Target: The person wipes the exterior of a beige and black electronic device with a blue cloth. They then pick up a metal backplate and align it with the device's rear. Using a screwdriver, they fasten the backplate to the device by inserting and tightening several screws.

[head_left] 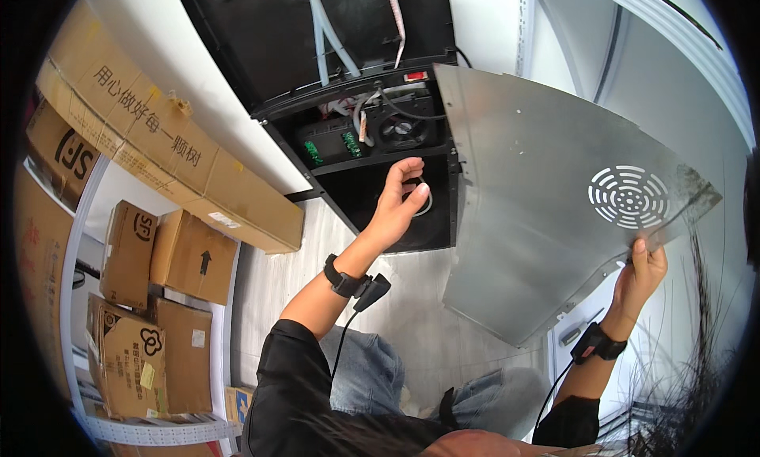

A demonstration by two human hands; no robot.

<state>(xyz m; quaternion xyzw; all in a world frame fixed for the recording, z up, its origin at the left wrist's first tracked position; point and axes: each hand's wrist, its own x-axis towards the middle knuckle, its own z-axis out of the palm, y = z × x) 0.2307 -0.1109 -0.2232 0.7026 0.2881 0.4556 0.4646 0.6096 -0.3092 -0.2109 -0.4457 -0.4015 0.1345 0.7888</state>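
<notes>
My right hand [642,275] grips the edge of a large grey sheet-metal panel [522,196], close to its round vent of slots. The panel stands tilted to the right of a black machine cabinet [360,189]. My left hand [400,200] hovers before the cabinet's lower compartment, fingers curled and thumb apart from them. A thin pale green wire [428,204] loops just behind the thumb; any contact with it cannot be made out. Above sit a cooling fan [402,130], a dark module with green terminals [332,143] and a red switch [416,76].
The cabinet's black lid [269,41] is raised, with pale blue hoses [321,30] along it. At left a long cardboard box [174,132] leans beside a shelf of cardboard boxes [194,255]. A screwdriver [582,328] lies on a white surface below the panel.
</notes>
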